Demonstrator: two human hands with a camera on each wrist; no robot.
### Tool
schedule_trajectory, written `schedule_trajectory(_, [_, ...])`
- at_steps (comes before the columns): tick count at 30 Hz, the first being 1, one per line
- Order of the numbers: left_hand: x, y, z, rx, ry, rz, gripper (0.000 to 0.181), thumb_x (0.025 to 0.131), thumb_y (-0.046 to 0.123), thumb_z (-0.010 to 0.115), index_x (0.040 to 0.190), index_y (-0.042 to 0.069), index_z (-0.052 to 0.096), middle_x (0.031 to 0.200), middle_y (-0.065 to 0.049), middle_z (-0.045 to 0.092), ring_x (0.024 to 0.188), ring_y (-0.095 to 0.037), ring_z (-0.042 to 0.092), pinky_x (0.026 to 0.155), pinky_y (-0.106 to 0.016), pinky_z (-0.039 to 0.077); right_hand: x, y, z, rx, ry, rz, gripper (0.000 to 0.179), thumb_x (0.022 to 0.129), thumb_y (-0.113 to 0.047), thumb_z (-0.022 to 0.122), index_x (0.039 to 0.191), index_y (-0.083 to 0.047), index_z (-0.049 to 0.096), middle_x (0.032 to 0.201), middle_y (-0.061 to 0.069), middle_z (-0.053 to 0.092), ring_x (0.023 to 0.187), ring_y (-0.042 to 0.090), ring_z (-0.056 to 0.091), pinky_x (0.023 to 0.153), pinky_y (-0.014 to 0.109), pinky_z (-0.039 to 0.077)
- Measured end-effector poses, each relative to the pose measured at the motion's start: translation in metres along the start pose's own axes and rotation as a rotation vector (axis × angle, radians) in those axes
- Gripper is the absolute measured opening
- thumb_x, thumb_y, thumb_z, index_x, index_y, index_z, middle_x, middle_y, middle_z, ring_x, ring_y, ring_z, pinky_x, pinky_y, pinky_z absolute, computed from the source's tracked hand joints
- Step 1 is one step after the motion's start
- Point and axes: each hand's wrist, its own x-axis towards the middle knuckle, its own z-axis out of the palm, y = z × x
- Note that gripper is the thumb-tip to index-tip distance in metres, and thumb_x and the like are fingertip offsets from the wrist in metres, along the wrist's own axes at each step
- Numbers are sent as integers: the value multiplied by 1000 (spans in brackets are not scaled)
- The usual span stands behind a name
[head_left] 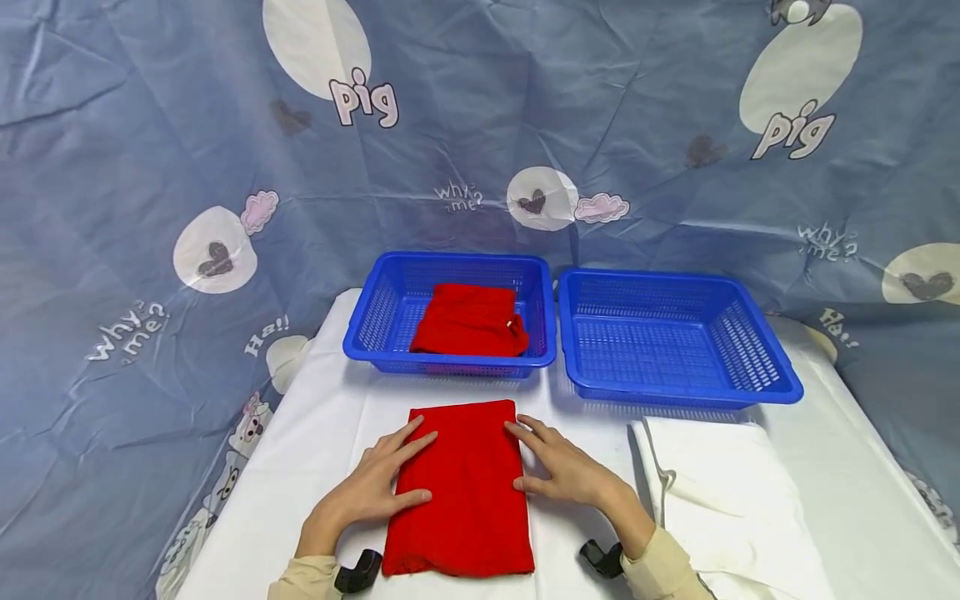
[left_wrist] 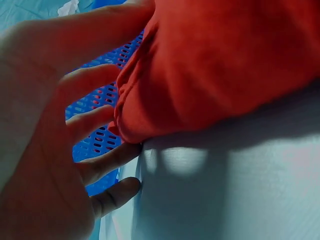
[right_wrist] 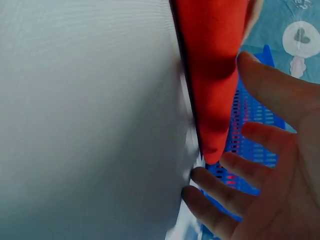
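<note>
A folded red cloth (head_left: 465, 492) lies flat on the white table in front of me, a neat upright rectangle in the head view. My left hand (head_left: 367, 487) rests along its left side, thumb and fingertips spread over the edge. On the opposite side my right hand (head_left: 566, 467) touches the right edge with fingertips and thumb, fingers loosely extended. In the left wrist view the fingers reach along the side of the red cloth (left_wrist: 200, 65). The right wrist view has the red cloth (right_wrist: 210, 75) beside the thumb and fingers.
Behind the cloth stands a blue basket (head_left: 450, 363) holding another folded red cloth (head_left: 472, 321). To its right is a second blue basket (head_left: 675, 395) with a bare mesh bottom. Folded white fabric (head_left: 727, 500) lies at the right. A printed blue curtain (head_left: 465, 125) hangs behind.
</note>
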Motion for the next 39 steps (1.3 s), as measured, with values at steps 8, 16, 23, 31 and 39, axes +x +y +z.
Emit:
schedule_trajectory(8, [1,-3,-2,-6,6,5,74,79,46,71,144,25,41,155,-8,28,132,-34,39,97,-59,36,2,-2,4,43,-10,-8,76,88,-47,61,151,-23,24,155,9,23,141,31,30,109,51,34])
schedule_trajectory(16, [3,-4,-2,-37,-26,9,69,81,44,70,142,22,45,155,-7,28,126,-27,41,100,-54,41,5,-4,13,96,-8,-40,84,84,-44,68,151,-20,24,156,11,20,142,30,28,110,51,33])
schedule_trajectory(23, [5,-5,1,-69,-29,17,62,82,41,70,137,20,51,151,-11,32,135,-35,36,105,-55,37,8,-8,21,100,-5,-29,84,81,-39,73,148,-12,31,155,14,18,135,32,39,106,49,39])
schedule_trajectory(31, [9,-6,8,-73,77,108,52,77,27,78,124,14,63,134,-9,49,126,-26,49,100,-45,44,13,-9,29,147,63,-8,72,78,-24,77,140,-5,45,149,16,31,136,33,37,107,49,37])
schedule_trajectory(39, [13,-6,10,-117,147,269,33,76,13,78,109,13,72,113,-2,57,108,-18,58,88,-35,52,14,-9,29,130,141,-58,55,80,-21,75,130,-8,57,138,9,48,125,27,51,102,44,43])
